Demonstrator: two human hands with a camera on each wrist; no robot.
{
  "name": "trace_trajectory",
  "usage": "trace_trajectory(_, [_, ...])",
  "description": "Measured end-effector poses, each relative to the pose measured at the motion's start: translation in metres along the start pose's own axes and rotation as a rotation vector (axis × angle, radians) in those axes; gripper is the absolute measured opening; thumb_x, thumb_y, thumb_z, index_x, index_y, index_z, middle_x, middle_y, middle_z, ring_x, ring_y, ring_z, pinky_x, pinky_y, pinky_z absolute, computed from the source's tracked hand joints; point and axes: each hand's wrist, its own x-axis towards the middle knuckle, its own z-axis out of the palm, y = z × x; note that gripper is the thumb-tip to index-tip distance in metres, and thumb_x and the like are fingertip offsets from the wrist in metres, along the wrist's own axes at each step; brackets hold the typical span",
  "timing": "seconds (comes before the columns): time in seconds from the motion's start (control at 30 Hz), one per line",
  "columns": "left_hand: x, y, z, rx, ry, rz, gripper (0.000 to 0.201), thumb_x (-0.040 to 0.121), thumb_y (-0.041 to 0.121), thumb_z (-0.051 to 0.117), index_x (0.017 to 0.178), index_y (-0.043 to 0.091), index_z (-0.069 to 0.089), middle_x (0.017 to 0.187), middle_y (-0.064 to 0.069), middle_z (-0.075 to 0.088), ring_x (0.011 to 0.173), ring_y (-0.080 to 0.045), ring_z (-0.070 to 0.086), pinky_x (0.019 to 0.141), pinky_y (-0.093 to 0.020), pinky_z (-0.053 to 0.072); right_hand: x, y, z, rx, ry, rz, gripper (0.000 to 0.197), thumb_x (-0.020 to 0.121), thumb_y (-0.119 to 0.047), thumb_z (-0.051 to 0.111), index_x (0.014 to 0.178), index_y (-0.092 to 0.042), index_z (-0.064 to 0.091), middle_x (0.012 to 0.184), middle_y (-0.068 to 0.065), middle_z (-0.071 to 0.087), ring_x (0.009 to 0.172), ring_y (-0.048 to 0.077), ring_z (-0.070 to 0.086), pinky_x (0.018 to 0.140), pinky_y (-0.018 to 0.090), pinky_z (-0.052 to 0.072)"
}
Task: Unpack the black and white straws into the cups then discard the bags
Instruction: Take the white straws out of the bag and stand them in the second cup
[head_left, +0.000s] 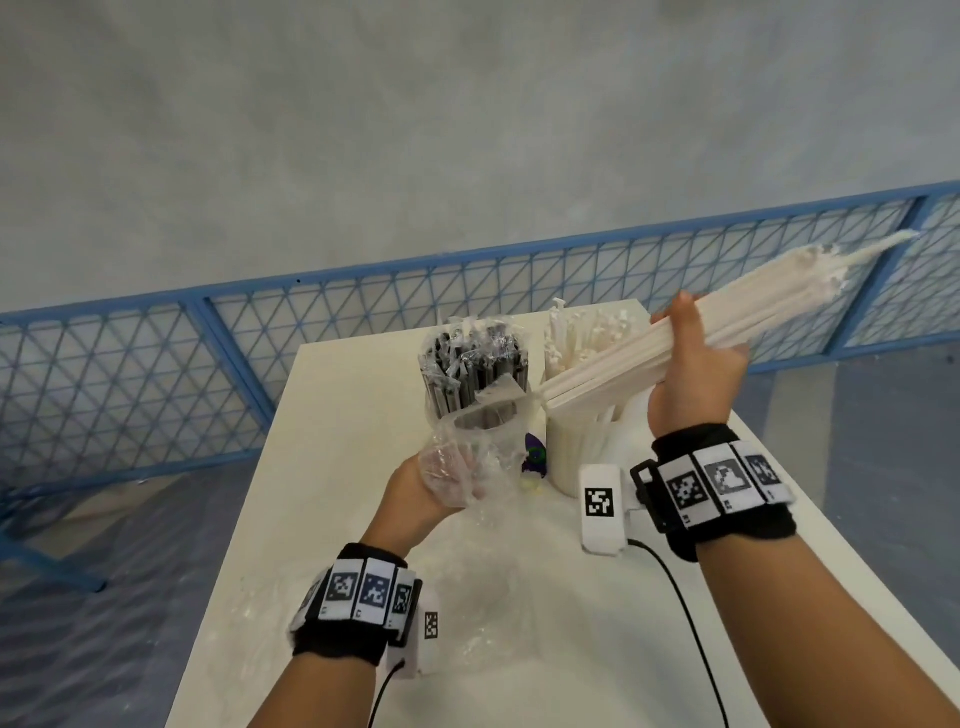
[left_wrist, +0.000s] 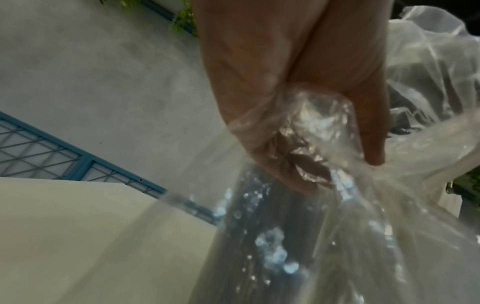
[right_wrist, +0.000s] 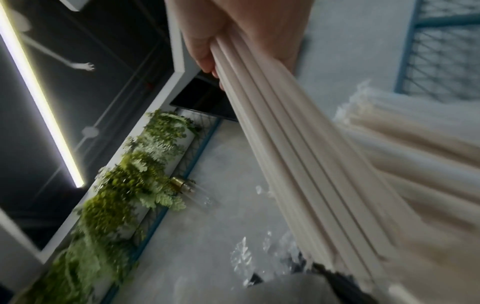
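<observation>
Right hand (head_left: 696, 374): white straws (head_left: 779, 296) slanting up-right

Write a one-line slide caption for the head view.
Right hand lifts white straws over cups; left hand grips a clear bag.

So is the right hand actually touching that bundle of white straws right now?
Touching. The right wrist view shows the right hand curled round the white straws, fingers pressed against them; the head view shows the same grip above the table.
</observation>
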Motion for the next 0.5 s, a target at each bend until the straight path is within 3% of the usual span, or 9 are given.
trace_trajectory(0.07, [0.000,0.002,0.000,-0.055,0.005,0.014,0.038,0.062,-0.005,0.082,0.069,0.030,0.067,0.070,0.013,0.071,0.069,-0.002,0.066,0.064,-0.015,0.051,0.001,-0.004,0.003,-0.063,-0.045,-0.091,0.013,0.084,-0.016,0.066,0.084,-0.019,0.053,0.074,-0.001,0.063,0.072,0.010,0.063,0.073,0.026,0.055])
trace_trajectory(0.17, [0.001,0.003,0.000,-0.121,-0.007,0.034,0.038,0.059,-0.006,0.083,0.071,0.027,0.068,0.073,0.009,0.072,0.075,-0.012,0.068,0.070,-0.024,0.054,-0.002,0.001,0.007,-0.209,-0.150,-0.221,0.022,0.082,-0.021,0.067,0.095,-0.005,0.058,0.081,0.003,0.063,0.076,0.008,0.063,0.074,0.022,0.053])
trace_trajectory(0.27, [0.000,0.007,0.001,-0.169,-0.021,0.053,0.033,0.050,0.013,0.086,0.072,0.031,0.070,0.080,0.008,0.073,0.083,-0.022,0.068,0.081,-0.037,0.056,-0.005,0.016,0.008,-0.329,-0.238,-0.270,0.037,0.081,-0.026,0.067,0.102,0.003,0.058,0.087,0.007,0.063,0.081,0.014,0.061,0.071,0.022,0.052])
trace_trajectory(0.33, [-0.001,0.010,0.001,-0.184,-0.030,0.060,0.034,0.043,0.026,0.084,0.073,0.035,0.071,0.080,0.009,0.073,0.083,-0.020,0.068,0.083,-0.039,0.055,-0.005,0.028,0.008,-0.386,-0.268,-0.260,0.032,0.083,-0.023,0.067,0.103,0.000,0.058,0.083,0.000,0.062,0.078,0.008,0.060,0.069,0.017,0.049])
trace_trajectory(0.4, [-0.003,0.014,0.001,-0.200,-0.038,0.070,0.034,0.042,0.029,0.083,0.073,0.036,0.070,0.080,0.011,0.072,0.083,-0.019,0.067,0.084,-0.040,0.055,-0.004,0.038,0.008,-0.430,-0.284,-0.235,0.026,0.084,-0.020,0.066,0.104,-0.009,0.056,0.082,-0.009,0.059,0.075,-0.003,0.057,0.068,0.011,0.047])
trace_trajectory(0.5, [-0.004,0.017,-0.002,-0.203,-0.041,0.082,0.033,0.047,0.021,0.085,0.073,0.035,0.070,0.082,0.011,0.073,0.083,-0.015,0.068,0.085,-0.041,0.053,0.000,0.055,0.007,-0.517,-0.320,-0.192,0.033,0.085,-0.019,0.064,0.114,-0.007,0.053,0.091,-0.004,0.059,0.082,0.007,0.056,0.071,0.008,0.043])
